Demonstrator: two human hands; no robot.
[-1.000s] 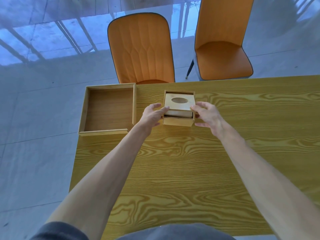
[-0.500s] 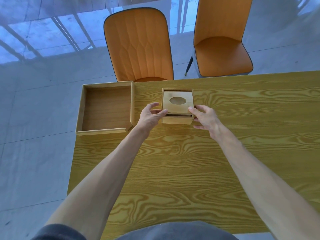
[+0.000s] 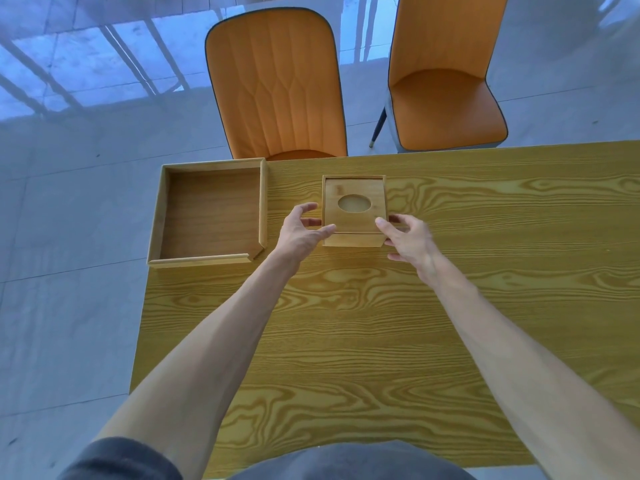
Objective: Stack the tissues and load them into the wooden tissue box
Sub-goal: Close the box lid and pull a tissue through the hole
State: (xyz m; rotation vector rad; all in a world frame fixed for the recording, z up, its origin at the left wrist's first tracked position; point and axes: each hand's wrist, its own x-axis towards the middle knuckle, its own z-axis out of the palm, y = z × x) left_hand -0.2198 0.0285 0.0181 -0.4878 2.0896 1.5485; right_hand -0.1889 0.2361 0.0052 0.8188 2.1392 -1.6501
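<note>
Wooden tissue box (image 3: 353, 211) sits centre-frame on the yellow table (image 3: 346, 323), lid flat with its oval slot up, left hand (image 3: 299, 233) and right hand (image 3: 408, 239) flanking it, fingers spread loose, thumbs just touching the near corners, gripping nothing.

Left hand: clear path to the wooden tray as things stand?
Probably yes. The left hand is open beside the tissue box, and only bare table lies between it and the tray.
</note>
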